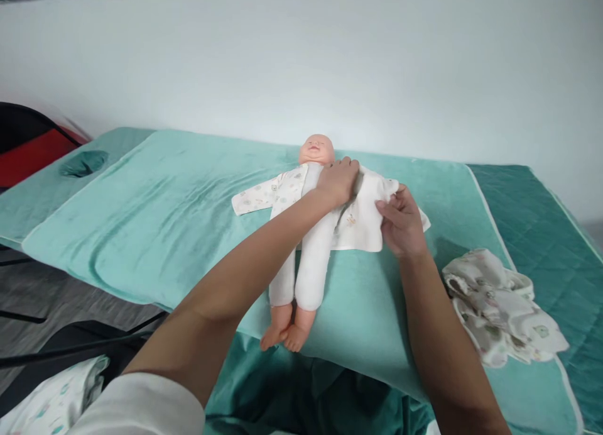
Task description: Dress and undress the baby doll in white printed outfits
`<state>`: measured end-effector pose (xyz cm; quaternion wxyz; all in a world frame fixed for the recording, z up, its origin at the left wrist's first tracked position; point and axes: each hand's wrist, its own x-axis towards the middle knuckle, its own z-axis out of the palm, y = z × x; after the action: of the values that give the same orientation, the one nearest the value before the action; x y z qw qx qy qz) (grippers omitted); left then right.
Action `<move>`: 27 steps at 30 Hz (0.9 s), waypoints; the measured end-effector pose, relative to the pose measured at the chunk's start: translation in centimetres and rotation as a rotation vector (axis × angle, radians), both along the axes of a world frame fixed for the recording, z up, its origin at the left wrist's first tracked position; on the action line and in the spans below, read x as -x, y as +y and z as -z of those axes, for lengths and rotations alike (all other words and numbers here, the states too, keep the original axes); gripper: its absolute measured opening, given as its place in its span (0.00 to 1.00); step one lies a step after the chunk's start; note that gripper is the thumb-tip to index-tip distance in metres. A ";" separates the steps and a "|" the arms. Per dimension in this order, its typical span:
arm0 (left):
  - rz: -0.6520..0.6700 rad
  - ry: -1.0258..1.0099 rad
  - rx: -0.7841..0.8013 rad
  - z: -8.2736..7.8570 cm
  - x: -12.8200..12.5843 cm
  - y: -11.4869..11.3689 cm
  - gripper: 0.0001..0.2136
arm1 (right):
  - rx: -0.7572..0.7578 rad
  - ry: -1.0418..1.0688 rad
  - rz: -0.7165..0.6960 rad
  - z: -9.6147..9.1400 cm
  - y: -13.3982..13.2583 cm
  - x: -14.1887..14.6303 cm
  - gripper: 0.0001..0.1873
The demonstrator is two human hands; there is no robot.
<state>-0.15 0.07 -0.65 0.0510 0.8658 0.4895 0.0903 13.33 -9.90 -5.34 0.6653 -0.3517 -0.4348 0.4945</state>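
A baby doll (316, 149) lies on its back, head toward the wall and bare feet toward me. White leggings (315, 268) cover its legs. A white printed baby shirt (360, 218) lies spread about its upper body, with one sleeve (257, 195) stretched out to the left. My left hand (340, 180) reaches across the doll, fingers curled over the shirt by the shoulder on the right; what lies under the palm is hidden. My right hand (401, 224) pinches the shirt's sleeve side between thumb and fingers. The doll's arm on that side is out of sight.
A light green cover (188, 171) lies over the padded bed, which has a face hole (83, 163) at its left end. Folded printed baby clothes (502, 306) rest at the right. More printed cloth (56, 397) sits on a black chair at lower left. A white wall (301, 58) stands behind.
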 end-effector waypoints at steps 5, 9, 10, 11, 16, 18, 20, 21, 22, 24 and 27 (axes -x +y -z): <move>0.324 -0.398 0.089 -1.2 3.4 0.5 0.23 | -0.060 -0.133 -0.290 0.2 -0.6 1.2 0.33; 0.632 -0.429 0.094 -1.6 5.8 0.2 0.18 | -0.023 -0.174 -0.441 0.0 -1.2 1.5 0.36; 0.640 -0.399 0.075 -1.6 6.2 0.0 0.16 | -0.009 -0.174 -0.468 -0.1 -1.3 1.5 0.36; 0.635 -0.363 0.052 -1.6 6.5 -0.2 0.13 | 0.001 -0.170 -0.492 -0.2 -1.5 1.5 0.35; 0.490 -0.262 -0.129 -1.3 7.7 -1.1 0.09 | 0.017 -0.161 -0.585 -0.2 -1.8 1.7 0.31; 0.372 -0.280 -0.207 -0.9 8.5 -1.3 0.11 | 0.016 -0.187 -0.589 0.2 -1.8 1.9 0.28; 0.241 -0.330 -0.254 -0.3 9.4 -1.6 0.12 | 0.001 -0.236 -0.509 0.6 -1.7 2.2 0.21; 0.190 -0.365 -0.255 0.1 9.9 -1.7 0.12 | -0.014 -0.270 -0.428 0.8 -1.6 2.5 0.17; 0.155 -0.404 -0.242 0.4 10.3 -1.9 0.12 | -0.035 -0.315 -0.331 0.9 -1.6 2.7 0.12; 0.137 -0.483 -0.190 1.0 10.7 -2.1 0.11 | -0.094 -0.463 -0.169 1.0 -1.5 3.0 0.05; 0.142 -0.609 -0.126 1.4 10.6 -2.2 0.11 | -0.237 -0.757 -0.111 0.8 -1.6 3.2 0.07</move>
<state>-10.79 -2.09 -2.03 0.1475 0.8324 0.3836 0.3718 10.17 -11.53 -6.18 0.4663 -0.4059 -0.7215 0.3118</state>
